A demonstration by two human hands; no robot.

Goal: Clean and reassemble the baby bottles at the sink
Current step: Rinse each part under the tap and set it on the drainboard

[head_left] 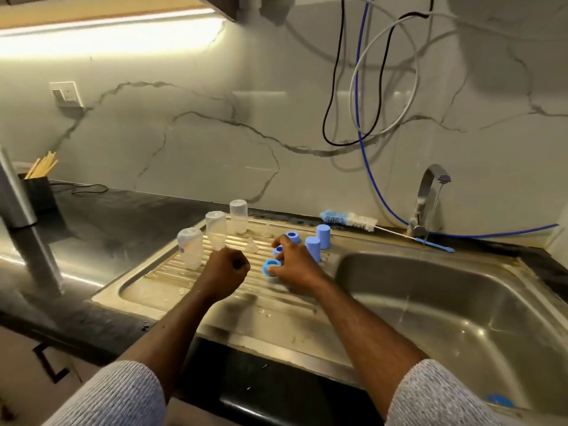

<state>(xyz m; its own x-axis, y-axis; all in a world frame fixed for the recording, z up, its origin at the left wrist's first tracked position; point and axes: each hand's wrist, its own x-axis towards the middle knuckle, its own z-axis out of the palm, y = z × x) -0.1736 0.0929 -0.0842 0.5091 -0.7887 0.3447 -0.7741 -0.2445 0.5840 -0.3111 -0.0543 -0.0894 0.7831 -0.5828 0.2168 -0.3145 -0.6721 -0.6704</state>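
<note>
Three clear bottle bodies stand upside down on the ribbed draining board (172, 287): one at the front left (190, 252), one in the middle (216, 230), one at the back (238, 216). Two clear teats (252, 245) (266, 230) stand behind my hands. My left hand (226, 272) is curled into a fist over the board; nothing shows in it. My right hand (292, 262) pinches a blue screw ring (270, 267) lying on the board. Further blue rings (292, 237) (277, 249) and two blue caps (323, 236) (313, 248) stand behind it.
The steel sink basin (445, 318) lies to the right, with a blue object (499, 400) at its near corner. Water trickles from the tap (428, 195). A bottle brush (350, 219) lies along the back rim. A black utensil holder (38, 192) stands far left on the dark counter.
</note>
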